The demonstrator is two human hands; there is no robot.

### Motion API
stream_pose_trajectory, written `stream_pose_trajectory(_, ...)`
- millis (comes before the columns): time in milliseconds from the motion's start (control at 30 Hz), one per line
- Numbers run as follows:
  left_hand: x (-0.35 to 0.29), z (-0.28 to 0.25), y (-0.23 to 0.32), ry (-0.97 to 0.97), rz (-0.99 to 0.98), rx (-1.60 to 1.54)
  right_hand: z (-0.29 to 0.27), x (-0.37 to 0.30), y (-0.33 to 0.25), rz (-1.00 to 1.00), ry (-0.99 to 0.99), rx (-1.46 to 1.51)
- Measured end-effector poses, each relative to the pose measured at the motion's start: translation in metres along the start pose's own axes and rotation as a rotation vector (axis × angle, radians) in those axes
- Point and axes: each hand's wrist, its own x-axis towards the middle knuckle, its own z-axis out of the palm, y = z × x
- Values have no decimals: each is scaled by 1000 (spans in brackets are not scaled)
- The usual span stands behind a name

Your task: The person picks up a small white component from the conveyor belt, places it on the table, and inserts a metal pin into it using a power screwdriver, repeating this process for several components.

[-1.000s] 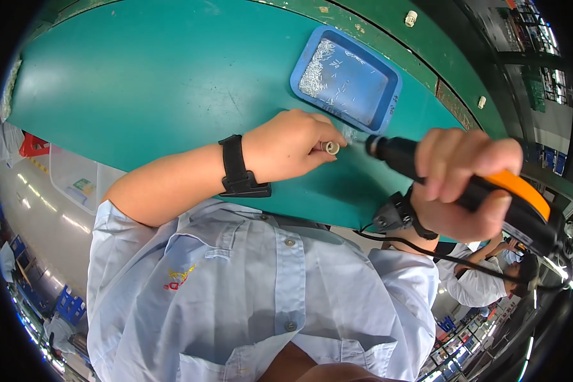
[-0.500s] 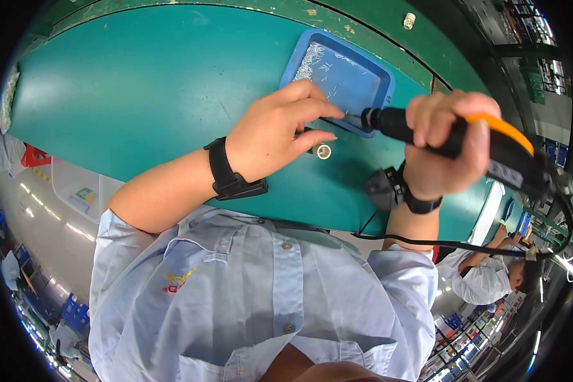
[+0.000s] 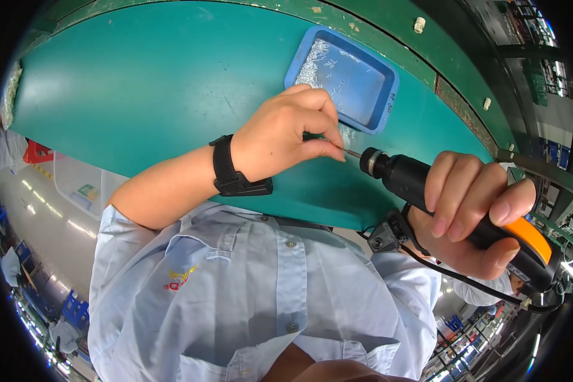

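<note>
My right hand (image 3: 471, 213) grips a black and orange electric screwdriver (image 3: 406, 181), its thin bit pointing left. The tip of that bit meets the fingertips of my left hand (image 3: 290, 134), whose thumb and index finger are pinched together. Whatever lies between them is too small or hidden to name. Just beyond the left hand is a blue tray (image 3: 388, 95) with many small, thin silvery pieces (image 3: 312, 63), heaped mostly along its left side. Something clear and shiny (image 3: 347, 135) shows between the tray and my left fingertips.
A green work table (image 3: 146, 83) spreads under both hands. Two small white fittings (image 3: 419, 25) (image 3: 487, 104) stand on the green ledge past its far edge. A black cable (image 3: 452, 274) runs below the screwdriver. A clear bin (image 3: 76, 184) is off to the left.
My right hand has drawn the screwdriver back, down and to the right, away from the tray. My left fingertips have closed at the bit's tip. The white round fitting beside them is out of sight.
</note>
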Motion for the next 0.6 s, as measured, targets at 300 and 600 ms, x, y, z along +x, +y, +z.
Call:
stream_pose_trajectory(300,1,-2,6,-20,-22,81,4,0,5,64,-2,-14)
stream_pose_trajectory(600,1,0,1,-18,-50,-58,4,-2,0,24,26,29)
